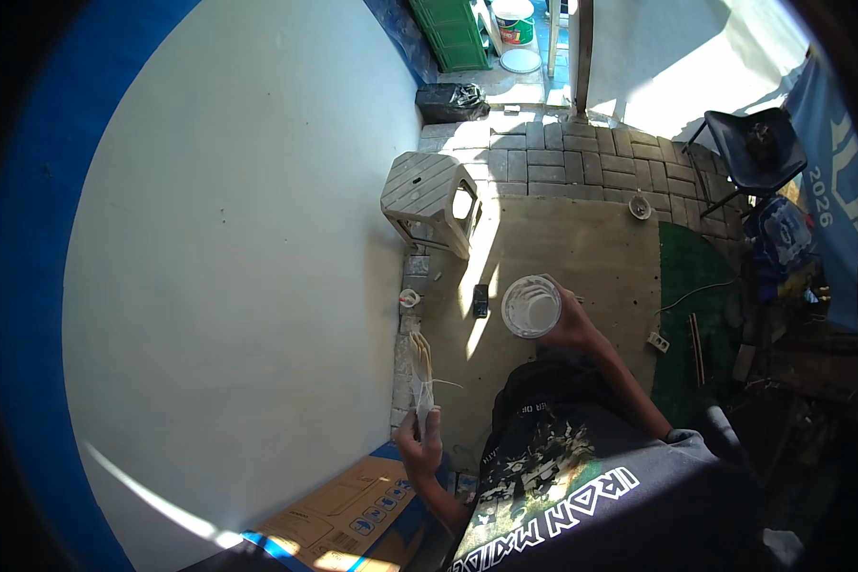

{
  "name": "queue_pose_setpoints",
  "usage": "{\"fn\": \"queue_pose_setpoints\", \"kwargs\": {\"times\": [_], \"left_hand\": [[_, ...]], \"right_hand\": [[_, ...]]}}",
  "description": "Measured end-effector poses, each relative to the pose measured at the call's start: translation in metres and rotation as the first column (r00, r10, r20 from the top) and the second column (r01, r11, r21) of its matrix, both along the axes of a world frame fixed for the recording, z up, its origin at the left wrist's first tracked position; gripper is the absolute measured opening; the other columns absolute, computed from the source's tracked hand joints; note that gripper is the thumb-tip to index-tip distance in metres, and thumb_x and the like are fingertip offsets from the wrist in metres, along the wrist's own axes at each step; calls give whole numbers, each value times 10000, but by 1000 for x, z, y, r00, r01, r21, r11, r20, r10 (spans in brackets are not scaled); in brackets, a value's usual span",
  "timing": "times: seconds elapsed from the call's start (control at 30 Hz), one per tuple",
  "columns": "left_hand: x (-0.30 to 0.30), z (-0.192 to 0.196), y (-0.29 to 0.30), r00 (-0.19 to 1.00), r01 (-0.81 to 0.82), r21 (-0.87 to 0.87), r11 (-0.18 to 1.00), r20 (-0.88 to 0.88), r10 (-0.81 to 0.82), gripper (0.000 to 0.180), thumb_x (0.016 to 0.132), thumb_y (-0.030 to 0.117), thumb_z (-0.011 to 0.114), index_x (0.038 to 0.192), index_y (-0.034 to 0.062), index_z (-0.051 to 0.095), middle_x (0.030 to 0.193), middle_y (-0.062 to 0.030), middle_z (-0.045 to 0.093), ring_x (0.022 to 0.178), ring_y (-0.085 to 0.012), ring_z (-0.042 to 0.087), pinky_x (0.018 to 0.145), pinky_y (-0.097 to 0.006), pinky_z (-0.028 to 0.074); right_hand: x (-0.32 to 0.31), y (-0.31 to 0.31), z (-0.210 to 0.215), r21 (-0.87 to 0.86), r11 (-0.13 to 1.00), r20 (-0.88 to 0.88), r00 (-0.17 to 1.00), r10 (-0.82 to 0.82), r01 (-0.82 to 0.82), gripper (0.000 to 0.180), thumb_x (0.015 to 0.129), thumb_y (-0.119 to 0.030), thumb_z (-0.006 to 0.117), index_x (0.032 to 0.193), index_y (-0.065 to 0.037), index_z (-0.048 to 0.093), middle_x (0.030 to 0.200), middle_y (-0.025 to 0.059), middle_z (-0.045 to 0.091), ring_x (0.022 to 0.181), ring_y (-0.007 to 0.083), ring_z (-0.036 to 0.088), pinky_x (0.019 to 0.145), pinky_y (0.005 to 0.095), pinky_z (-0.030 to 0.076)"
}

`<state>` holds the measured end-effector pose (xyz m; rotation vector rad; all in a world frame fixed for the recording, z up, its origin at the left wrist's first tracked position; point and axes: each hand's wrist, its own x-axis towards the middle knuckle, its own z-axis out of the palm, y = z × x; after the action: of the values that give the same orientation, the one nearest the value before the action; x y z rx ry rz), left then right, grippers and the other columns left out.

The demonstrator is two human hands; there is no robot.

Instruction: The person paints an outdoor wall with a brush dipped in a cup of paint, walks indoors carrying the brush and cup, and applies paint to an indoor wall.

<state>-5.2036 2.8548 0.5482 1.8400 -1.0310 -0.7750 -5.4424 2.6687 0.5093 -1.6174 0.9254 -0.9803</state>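
Note:
My right hand (569, 322) is wrapped round the side of a see-through plastic cup (531, 308), whose open top faces up; its inside looks whitish. Lower down on the left, my left hand (417, 446) pinches the bottom of a white plastic packet (423, 393) between thumb and fingers. Thin, tan, flat pieces (419, 349) stick up out of that packet, and a thin strand juts from its right side. What the tan pieces are, I cannot make out. On the mat beyond the cup's left side lies a small black phone-like device (481, 301).
A beige plastic stool (433, 198) stands by the white wall (238, 248). On the tan mat (572, 229) sits a small bowl (640, 207). A power strip (658, 341) and two sticks (696, 350) lie right, below a dark chair (755, 153). A cardboard box (338, 515) rests near my left arm.

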Motion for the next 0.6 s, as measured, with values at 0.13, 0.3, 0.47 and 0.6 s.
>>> {"fn": "queue_pose_setpoints", "kwargs": {"times": [0.13,0.3,0.47,0.6], "left_hand": [[9,9,-11,994,7,9,1000,113,-8,330,830,298,618,780,-23,562,509,1,446,485,-44,371,442,-232,267],[15,31,-51,987,-24,-20,1000,157,27,310,836,290,609,808,-16,570,507,14,441,481,-35,359,439,-227,256],[5,35,-114,985,-63,-55,996,160,71,284,863,277,570,847,-6,576,546,28,433,501,-26,349,456,-210,252],[-11,29,-175,986,9,-144,990,167,15,322,883,322,544,881,0,557,501,58,367,419,-20,328,401,-198,245]], "right_hand": [[15,-18,2,-25,998,47,997,67,-66,635,563,-171,811,1090,-12,495,997,120,604,928,221,597,816,325,464],[23,-47,-7,-32,987,28,987,159,-158,624,565,-171,818,1082,-18,504,1011,97,600,950,187,586,843,314,459],[6,-94,-3,-30,988,79,985,155,-153,643,554,-159,813,1096,-18,496,1025,108,592,965,200,581,853,323,454],[-18,-150,-7,-37,993,89,989,116,-113,676,554,-150,809,1126,-11,476,1038,111,589,974,207,578,856,320,449]]}}
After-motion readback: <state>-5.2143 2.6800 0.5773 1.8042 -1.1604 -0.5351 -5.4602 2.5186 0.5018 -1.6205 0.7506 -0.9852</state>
